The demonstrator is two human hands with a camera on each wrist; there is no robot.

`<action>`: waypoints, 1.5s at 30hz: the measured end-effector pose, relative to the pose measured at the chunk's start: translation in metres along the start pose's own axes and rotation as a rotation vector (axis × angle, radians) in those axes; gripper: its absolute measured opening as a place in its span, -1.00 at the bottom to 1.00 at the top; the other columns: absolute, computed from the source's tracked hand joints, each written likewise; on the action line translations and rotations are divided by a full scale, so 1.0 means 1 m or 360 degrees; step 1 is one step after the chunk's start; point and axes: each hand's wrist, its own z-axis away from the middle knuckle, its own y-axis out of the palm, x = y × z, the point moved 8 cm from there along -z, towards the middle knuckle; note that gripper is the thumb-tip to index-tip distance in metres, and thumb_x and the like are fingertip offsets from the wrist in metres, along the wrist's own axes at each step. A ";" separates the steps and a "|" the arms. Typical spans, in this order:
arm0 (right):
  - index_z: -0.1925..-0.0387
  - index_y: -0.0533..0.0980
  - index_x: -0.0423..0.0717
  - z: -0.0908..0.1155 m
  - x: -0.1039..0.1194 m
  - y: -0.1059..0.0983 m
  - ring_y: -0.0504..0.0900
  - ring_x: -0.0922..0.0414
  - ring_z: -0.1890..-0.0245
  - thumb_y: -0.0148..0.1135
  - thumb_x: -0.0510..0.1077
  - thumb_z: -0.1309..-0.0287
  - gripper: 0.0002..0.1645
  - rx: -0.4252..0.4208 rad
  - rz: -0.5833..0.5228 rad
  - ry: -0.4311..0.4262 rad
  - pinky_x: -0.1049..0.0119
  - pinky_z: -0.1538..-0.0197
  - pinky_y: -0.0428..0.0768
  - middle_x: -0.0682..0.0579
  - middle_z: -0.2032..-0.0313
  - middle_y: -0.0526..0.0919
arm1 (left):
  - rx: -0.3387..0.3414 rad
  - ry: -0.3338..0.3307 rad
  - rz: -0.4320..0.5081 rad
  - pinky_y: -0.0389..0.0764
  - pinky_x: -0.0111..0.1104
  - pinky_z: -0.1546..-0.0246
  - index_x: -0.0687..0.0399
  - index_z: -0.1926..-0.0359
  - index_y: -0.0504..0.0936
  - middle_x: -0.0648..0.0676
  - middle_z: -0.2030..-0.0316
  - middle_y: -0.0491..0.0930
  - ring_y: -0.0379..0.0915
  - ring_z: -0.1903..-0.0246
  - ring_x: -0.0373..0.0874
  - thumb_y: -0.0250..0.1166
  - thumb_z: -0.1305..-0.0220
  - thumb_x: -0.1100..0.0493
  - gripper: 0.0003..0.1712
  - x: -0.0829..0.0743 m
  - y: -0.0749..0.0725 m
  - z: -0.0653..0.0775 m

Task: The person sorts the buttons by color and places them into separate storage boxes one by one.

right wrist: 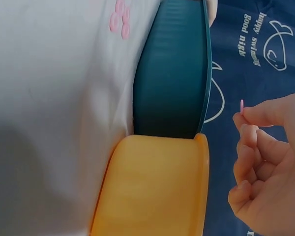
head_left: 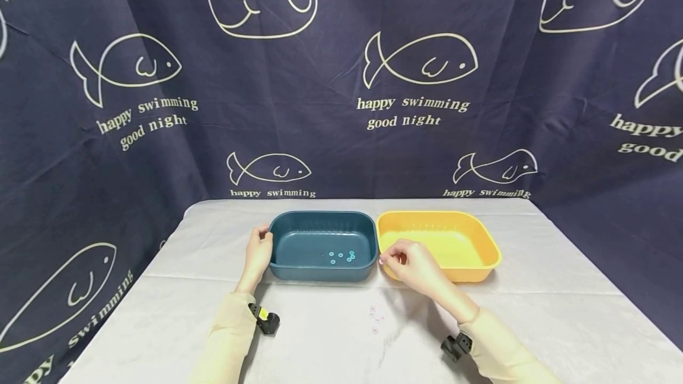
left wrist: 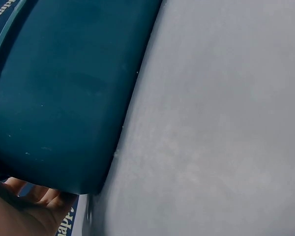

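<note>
White cloth covers the worktop [head_left: 315,336] beneath 2 tubs set side by side, the yellow tub [head_left: 469,275] and the teal tub [head_left: 320,275]. The left hand [head_left: 258,255] lies with relaxed fingers against the teal tub's outer end, where gentle pressure should steady it. The right hand [head_left: 418,266] pinches 1 pink disc [right wrist: 242,106] near where the tubs meet; a light hold favours clean release.

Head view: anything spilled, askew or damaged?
Nothing looks damaged or tipped: teal bin and yellow bin stand upright, side by side. Only oddity: several pink pieces lie loose on the white cloth, outside both bins. Probably just work in progress; the right hand pinches another pink piece.
</note>
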 end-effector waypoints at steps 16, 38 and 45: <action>0.51 0.66 -0.11 -0.010 -0.025 -0.005 0.45 0.28 0.52 0.30 -0.25 0.01 -0.94 -0.0066 0.0096 0.0098 0.45 0.42 0.45 0.10 0.52 0.64 | -0.0001 -0.0013 -0.0002 0.24 0.02 -0.22 0.29 -0.27 0.23 0.31 -0.17 0.31 0.23 -0.18 0.18 -0.17 -0.40 0.20 -0.53 0.002 -0.003 0.000; 0.55 0.63 -0.12 -0.019 -0.059 -0.009 0.38 0.21 0.57 0.28 -0.19 -0.05 -0.87 -0.0077 0.0202 0.0286 0.39 0.44 0.35 0.10 0.61 0.55 | -0.0022 -0.0003 0.0022 0.26 0.01 -0.21 0.30 -0.25 0.25 0.32 -0.17 0.32 0.24 -0.17 0.18 -0.15 -0.39 0.20 -0.54 0.002 -0.002 -0.001; 0.52 0.64 -0.15 -0.022 -0.066 -0.013 0.39 0.21 0.58 0.26 -0.18 -0.02 -0.88 -0.0075 0.0255 0.0300 0.37 0.46 0.35 0.07 0.56 0.63 | -0.0011 0.0003 0.0033 0.26 0.01 -0.21 0.31 -0.26 0.24 0.32 -0.18 0.31 0.25 -0.17 0.19 -0.16 -0.39 0.20 -0.53 0.002 -0.001 -0.002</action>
